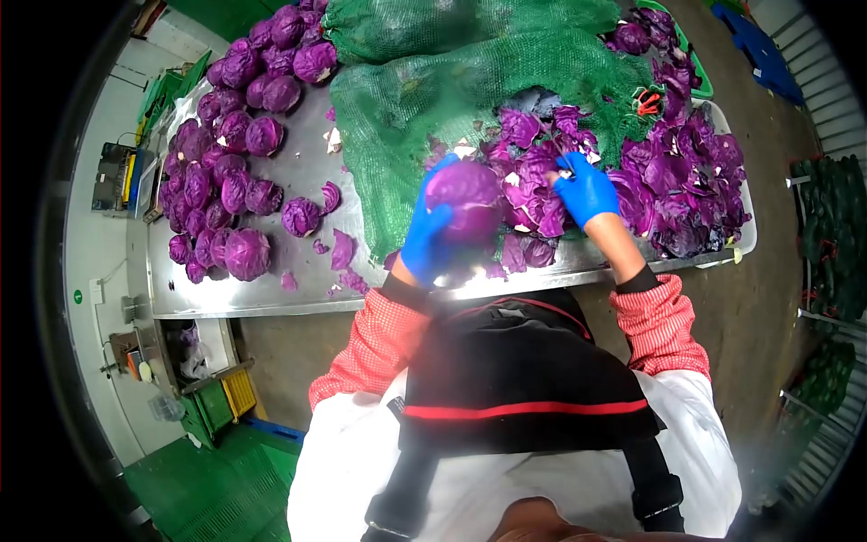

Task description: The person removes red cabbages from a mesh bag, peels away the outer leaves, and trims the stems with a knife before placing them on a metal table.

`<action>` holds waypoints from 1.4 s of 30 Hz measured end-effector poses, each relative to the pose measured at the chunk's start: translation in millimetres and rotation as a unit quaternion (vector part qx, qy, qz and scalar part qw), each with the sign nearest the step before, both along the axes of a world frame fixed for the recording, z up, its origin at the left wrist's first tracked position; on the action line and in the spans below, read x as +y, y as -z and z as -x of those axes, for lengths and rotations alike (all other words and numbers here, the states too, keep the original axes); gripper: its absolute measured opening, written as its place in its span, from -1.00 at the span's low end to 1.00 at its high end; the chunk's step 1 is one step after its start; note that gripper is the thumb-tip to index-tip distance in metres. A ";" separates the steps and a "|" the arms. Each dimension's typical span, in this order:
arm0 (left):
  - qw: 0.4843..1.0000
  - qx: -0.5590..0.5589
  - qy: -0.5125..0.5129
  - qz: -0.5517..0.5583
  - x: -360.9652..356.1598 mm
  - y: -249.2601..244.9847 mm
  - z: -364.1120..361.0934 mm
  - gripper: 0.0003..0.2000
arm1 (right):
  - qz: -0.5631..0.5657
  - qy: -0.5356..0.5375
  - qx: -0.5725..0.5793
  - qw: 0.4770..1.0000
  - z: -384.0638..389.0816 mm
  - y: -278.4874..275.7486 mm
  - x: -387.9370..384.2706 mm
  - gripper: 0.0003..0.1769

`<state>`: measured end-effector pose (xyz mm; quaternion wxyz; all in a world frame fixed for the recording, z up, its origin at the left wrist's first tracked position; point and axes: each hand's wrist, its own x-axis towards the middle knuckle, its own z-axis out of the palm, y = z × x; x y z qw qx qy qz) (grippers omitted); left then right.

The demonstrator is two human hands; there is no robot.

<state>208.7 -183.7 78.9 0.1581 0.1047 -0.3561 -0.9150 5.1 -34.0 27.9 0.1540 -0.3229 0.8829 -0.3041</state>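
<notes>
A round red cabbage [465, 200] rests in my left hand [423, 237], whose blue-gloved fingers wrap its left side. It is held above the near edge of the metal table. To its right my right hand [589, 191], also gloved in blue, is closed with the fingertips toward the loose purple leaves [533, 185]. Whatever lies between those fingers is too small and blurred to name. Beneath both hands a green mesh sack [388, 172] covers part of the table, with torn leaves scattered over it.
Whole red cabbages [230, 190] are heaped on the left of the metal table [307, 262]. On the right, a white bin [748, 226] is piled with loose leaves, behind it a green crate [700, 72]. Red ties [647, 101] lie on the mesh. Racks of filled green sacks [833, 244] stand far right.
</notes>
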 end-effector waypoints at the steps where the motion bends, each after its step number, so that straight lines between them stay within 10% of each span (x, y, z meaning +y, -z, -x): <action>1: 1.000 -0.023 0.002 -0.016 0.5 2.3 0.1 -0.21 | 0.052 -0.028 -0.034 0.998 -15.6 -29.1 -2.6 -0.47; 6: 0.998 -0.044 0.031 -0.030 7.4 1.2 11.6 -0.37 | 0.150 -0.254 0.041 0.955 -58.7 -95.1 -7.9 -0.38; 13: 0.990 -0.104 -0.053 0.084 16.8 17.1 14.2 -0.48 | 0.170 -0.270 0.030 0.947 -58.1 -75.0 -13.1 -0.63; 21: 0.965 -0.080 -0.009 -0.249 1.6 7.7 11.5 -0.42 | 0.267 -0.355 -0.037 0.895 -50.0 -83.8 8.7 -0.75; 26: 0.995 -0.072 0.036 0.063 -12.9 49.5 -4.6 -0.30 | 0.272 -0.120 -0.367 0.882 -20.4 -87.4 27.3 -0.85; 30: 0.996 -0.078 0.049 0.007 -5.7 41.7 -5.2 -0.27 | 0.338 0.013 -0.250 0.907 8.2 -41.4 10.3 -0.70; 33: 0.983 -0.042 0.030 0.177 6.1 32.3 1.2 -0.24 | 0.343 -0.019 -0.070 0.937 -9.6 -28.7 -3.3 -0.38; 35: 0.992 -0.020 0.068 0.102 7.4 30.2 1.4 -0.23 | 0.198 -0.088 -0.094 0.972 -42.9 -62.1 1.2 -0.01; 37: 0.960 -0.010 0.160 -0.231 -1.4 27.9 1.6 -0.25 | 0.224 -0.149 -0.034 0.963 -66.4 -77.0 -7.1 -0.04; 42: 0.943 0.095 0.140 -0.285 -6.2 11.0 12.9 -0.34 | 0.224 -0.152 -0.114 0.956 -71.1 -40.0 -14.9 -0.26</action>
